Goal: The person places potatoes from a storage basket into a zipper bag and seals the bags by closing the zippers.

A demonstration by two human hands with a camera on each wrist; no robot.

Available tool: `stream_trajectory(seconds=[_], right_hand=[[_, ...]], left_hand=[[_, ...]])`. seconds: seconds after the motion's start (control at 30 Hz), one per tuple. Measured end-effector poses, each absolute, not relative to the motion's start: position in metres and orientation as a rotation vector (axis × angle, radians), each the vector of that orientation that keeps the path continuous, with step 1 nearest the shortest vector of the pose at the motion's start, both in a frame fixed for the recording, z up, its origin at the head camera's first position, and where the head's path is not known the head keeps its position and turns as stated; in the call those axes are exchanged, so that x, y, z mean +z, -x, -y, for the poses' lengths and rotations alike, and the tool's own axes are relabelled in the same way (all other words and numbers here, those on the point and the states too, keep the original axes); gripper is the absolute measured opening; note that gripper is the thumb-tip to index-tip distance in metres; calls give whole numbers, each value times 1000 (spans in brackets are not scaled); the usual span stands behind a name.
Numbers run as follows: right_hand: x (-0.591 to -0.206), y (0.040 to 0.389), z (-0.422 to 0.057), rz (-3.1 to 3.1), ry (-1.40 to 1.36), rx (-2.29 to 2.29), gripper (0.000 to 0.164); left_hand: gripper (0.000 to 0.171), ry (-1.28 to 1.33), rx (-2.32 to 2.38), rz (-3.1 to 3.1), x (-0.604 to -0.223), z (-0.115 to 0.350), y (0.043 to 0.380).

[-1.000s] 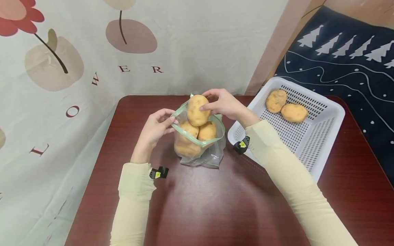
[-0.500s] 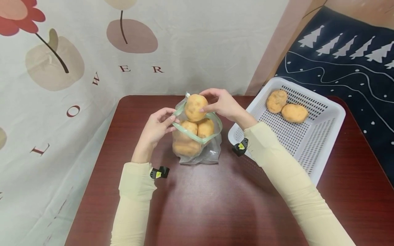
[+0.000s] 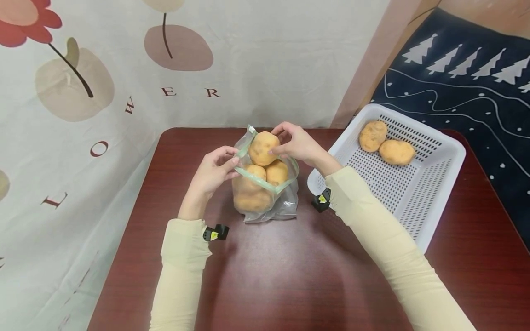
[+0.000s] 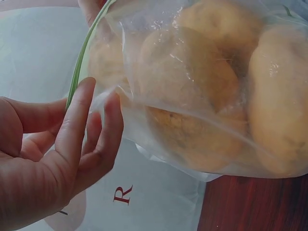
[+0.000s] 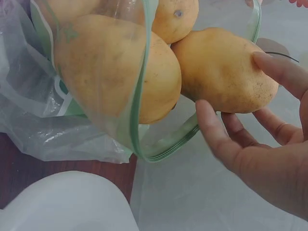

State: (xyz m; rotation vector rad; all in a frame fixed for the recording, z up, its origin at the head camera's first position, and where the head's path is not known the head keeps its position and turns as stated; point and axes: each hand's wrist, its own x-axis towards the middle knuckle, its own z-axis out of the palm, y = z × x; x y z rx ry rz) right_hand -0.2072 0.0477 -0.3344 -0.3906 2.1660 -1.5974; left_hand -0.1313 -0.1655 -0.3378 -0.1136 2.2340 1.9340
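A clear zip bag (image 3: 285, 204) with a green rim stands on the table, bulging with several potatoes (image 4: 187, 91). My left hand (image 3: 213, 170) pinches the bag's rim at its left side; the left wrist view shows the green edge between thumb and fingers. In the mouth of the bag, a potato (image 3: 263, 148) sits above two others, and my right hand (image 3: 299, 145) holds it from the right. Seen from the right wrist, the thumb lies on one side of this potato (image 5: 224, 70) and the fingertips (image 5: 204, 109) on the other. A white slider (image 3: 251, 129) shows at the bag's back corner.
A white perforated plastic basket (image 3: 445, 184) stands at the right of the dark red table (image 3: 265, 276), with two potatoes (image 3: 396, 152) inside. Behind the table hangs a pale printed cloth (image 3: 269, 59); a dark cloth with white trees (image 3: 455, 92) lies beyond the basket.
The bag's mouth and the top potato have shifted slightly left, and the slider corner shows more. The potato rose a little, then sank back against those below. Both hands keep their hold.
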Motion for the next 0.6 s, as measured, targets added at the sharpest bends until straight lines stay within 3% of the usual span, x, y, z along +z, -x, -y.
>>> stream_trajectory(seconds=[0.6], right_hand=[[-338,209,-44,-2198,468,-1673,40]], left_hand=[[16,80,1953,-2238,-337,163,133]])
